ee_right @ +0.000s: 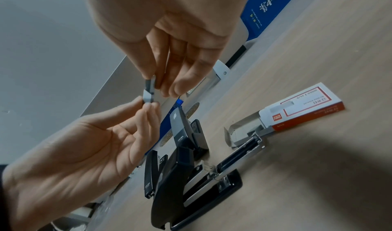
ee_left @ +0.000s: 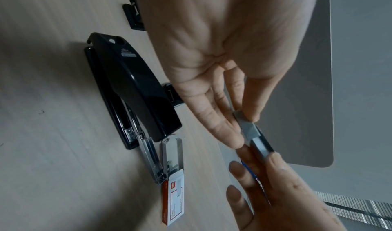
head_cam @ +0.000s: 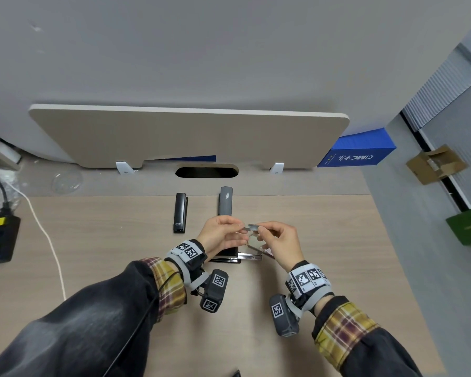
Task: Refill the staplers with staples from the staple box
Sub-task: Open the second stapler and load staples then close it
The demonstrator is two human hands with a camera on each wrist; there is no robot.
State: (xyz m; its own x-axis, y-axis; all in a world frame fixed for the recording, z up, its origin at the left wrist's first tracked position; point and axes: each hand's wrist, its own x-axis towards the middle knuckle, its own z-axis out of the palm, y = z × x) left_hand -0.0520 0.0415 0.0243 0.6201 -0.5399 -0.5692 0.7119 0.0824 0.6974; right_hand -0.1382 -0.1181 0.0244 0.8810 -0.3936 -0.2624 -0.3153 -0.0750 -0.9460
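Observation:
Above the desk, both hands pinch one grey strip of staples [head_cam: 252, 228] between them; it shows a kink at its middle [ee_left: 253, 136]. My left hand [head_cam: 242, 227] holds one end, my right hand [head_cam: 260, 230] the other. Beneath the hands lies a large black stapler [ee_right: 191, 184] with its top swung up and its magazine pulled out. The red-and-white staple box [ee_right: 303, 107] lies open beside the magazine's tip. A small black stapler [head_cam: 180, 212] and a grey stapler [head_cam: 225, 201] lie closed further back.
A beige divider panel [head_cam: 188, 134] stands along the desk's far edge, with a cable slot [head_cam: 206, 172] in front of it. A blue box [head_cam: 359, 151] sits at the back right. At the left are a black power adapter [head_cam: 0, 238] and a white cable [head_cam: 46, 235].

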